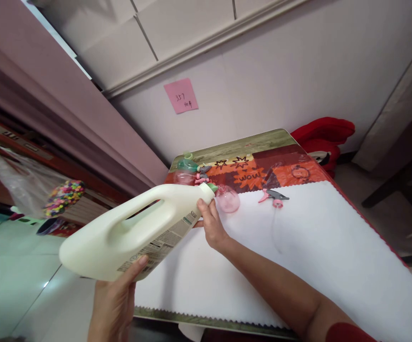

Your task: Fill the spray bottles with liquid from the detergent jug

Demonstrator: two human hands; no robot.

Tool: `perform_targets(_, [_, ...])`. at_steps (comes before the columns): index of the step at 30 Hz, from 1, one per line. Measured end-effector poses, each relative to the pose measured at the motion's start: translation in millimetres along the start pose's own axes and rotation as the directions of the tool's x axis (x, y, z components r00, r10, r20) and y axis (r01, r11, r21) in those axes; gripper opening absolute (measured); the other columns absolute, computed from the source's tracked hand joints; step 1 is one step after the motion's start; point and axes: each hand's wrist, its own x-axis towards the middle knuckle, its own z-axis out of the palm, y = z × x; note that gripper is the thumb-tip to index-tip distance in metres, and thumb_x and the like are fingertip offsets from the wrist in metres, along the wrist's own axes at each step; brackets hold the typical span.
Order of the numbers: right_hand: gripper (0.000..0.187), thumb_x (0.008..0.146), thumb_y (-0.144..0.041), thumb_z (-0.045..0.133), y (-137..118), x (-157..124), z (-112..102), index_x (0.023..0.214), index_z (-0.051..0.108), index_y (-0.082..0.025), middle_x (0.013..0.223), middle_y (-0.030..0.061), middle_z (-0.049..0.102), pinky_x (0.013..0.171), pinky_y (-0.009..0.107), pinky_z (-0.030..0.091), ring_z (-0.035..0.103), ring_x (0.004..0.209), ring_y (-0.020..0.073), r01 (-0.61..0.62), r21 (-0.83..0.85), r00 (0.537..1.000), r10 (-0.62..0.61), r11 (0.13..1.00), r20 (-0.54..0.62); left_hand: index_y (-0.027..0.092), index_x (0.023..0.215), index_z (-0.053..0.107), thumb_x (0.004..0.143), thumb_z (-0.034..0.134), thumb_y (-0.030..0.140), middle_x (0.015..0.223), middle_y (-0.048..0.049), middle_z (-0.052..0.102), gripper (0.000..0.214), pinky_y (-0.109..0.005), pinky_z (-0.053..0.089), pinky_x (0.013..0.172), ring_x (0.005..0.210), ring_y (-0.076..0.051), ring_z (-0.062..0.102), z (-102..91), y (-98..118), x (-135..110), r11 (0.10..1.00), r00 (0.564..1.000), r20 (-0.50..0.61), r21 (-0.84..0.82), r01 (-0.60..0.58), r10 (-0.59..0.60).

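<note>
White tabletop (199, 280), tilted jug (101, 247), two-handed grip (213, 227) (115, 297)

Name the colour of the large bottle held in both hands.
The bottle is pale cream, in the head view.

This looks like a home: mauve curtain (81, 114), tiled floor (17, 285), brightly patterned tablecloth (280, 159).

Person's right sleeve (346, 333) was dark red, plain where visible, curved edge stopping near elbow (313, 311). Right forearm (275, 280) was bare, slender, tapering toward wrist (223, 243). Right hand (213, 223) and left hand (115, 297) were both bare.
</note>
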Motion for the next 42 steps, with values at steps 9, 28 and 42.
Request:
perform_targets(9, [0.058,0.084,-0.063,0.066,-0.4,-0.4,-0.3,0.126,0.049,-0.026,0.120,0.0074,0.065,0.061,0.031,0.063,0.066,0.105,0.0242,0.000,-0.006,1.000,0.000,1.000,-0.002,0.022,0.111,0.073,0.054,0.091,0.022,0.112,-0.0030,0.078,0.060,-0.046,0.050,0.112,0.123,-0.031,0.066,1.0,1.1,0.3,1.000,1.000,-0.016,0.018,0.018,-0.018])
perform_targets(28, [0.055,0.084,-0.064,0.064,1.5,0.4,-0.7,0.121,0.048,-0.026,0.118,0.0074,0.064,0.061,0.032,0.063,0.065,0.106,0.0248,-0.001,-0.015,1.000,0.001,1.000,0.002,0.023,0.112,0.073,0.057,0.092,0.022,0.114,-0.0020,0.078,0.058,-0.047,0.046,0.115,0.125,-0.031,0.064,-0.9,-1.2,1.5,1.000,1.000,-0.004,0.003,0.026,-0.026])
perform_targets(42, [0.056,0.084,-0.064,0.065,3.2,1.4,-1.0,0.122,0.048,-0.026,0.118,0.0065,0.065,0.062,0.032,0.063,0.066,0.104,0.0239,-0.004,0.004,1.000,0.004,1.000,0.000,0.024,0.113,0.073,0.054,0.094,0.022,0.113,-0.0008,0.077,0.062,-0.034,0.056,0.104,0.119,-0.026,0.068,-4.5,-4.2,4.4,1.000,1.000,0.008,-0.013,0.005,-0.005])
